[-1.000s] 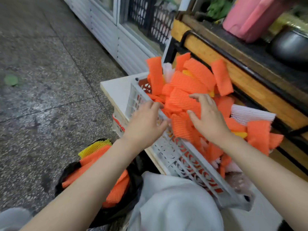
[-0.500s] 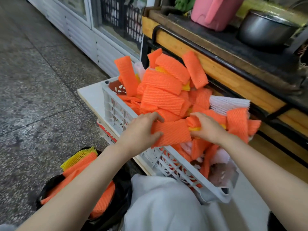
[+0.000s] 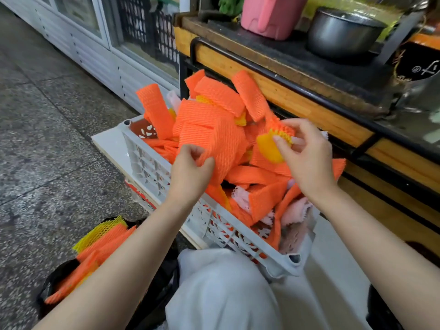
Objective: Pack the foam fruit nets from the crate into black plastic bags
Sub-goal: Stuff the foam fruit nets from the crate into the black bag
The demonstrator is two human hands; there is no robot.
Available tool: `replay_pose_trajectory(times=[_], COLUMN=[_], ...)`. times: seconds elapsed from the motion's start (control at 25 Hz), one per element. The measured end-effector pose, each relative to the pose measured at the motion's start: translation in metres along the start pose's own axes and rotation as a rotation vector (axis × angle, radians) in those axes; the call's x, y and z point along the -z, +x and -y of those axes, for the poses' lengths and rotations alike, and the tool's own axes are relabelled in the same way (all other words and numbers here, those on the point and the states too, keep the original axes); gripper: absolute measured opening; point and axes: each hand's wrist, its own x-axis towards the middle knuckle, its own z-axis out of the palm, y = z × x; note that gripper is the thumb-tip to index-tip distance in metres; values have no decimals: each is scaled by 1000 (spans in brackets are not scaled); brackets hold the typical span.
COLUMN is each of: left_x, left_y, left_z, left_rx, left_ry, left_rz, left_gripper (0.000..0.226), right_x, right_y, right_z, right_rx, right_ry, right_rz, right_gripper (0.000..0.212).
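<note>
A white slotted crate (image 3: 147,160) sits in front of me, heaped with orange foam fruit nets (image 3: 214,110) plus a few pink and white ones. My left hand (image 3: 190,170) pinches a large orange net (image 3: 221,144) lifted above the crate's near wall. My right hand (image 3: 307,153) grips a yellow net (image 3: 270,148) over the pile's right side. At lower left a black plastic bag (image 3: 54,279) stands open on the floor, holding orange nets and a yellow one (image 3: 100,232).
The crate rests on a white board (image 3: 107,144) beside a wooden counter (image 3: 297,101) carrying a pink container (image 3: 271,13) and a metal pot (image 3: 342,32). My knee in light trousers (image 3: 221,291) is below the crate. Speckled stone floor (image 3: 47,139) spreads left.
Both hands have lifted out of the pile: the left raised a large orange net, the right came up holding a yellow net. The view shifted slightly right and upward.
</note>
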Motion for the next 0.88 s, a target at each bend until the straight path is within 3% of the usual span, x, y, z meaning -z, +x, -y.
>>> replay_pose_trajectory(times=[0.08, 0.24, 0.36, 0.48, 0.64, 0.76, 0.88], left_x=[-12, -29, -27, -30, -46, -53, -62], left_y=[-10, -28, -33, -36, -36, -35, -35], left_z=[-1, -9, -16, -18, -18, -22, -24], left_rx=[95, 316, 422, 357, 208, 159, 169], left_ry=[-84, -445, -733, -562, -277, -217, -220], left_rz=[91, 373, 500, 526, 327, 268, 269], left_gripper=[12, 25, 20, 25, 25, 25, 25], right_x=[5, -1, 2, 13, 27, 41, 49], right_y=[-18, -66, -82, -88, -89, -68, -46], right_z=[17, 14, 2, 3, -5, -42, -78], right_rx=[82, 149, 134, 138, 83, -158, -480], right_ry=[65, 67, 93, 88, 119, -75, -321], right_rz=[-18, 220, 315, 351, 366, 106, 128], right_gripper=[23, 26, 24, 24, 32, 47, 85])
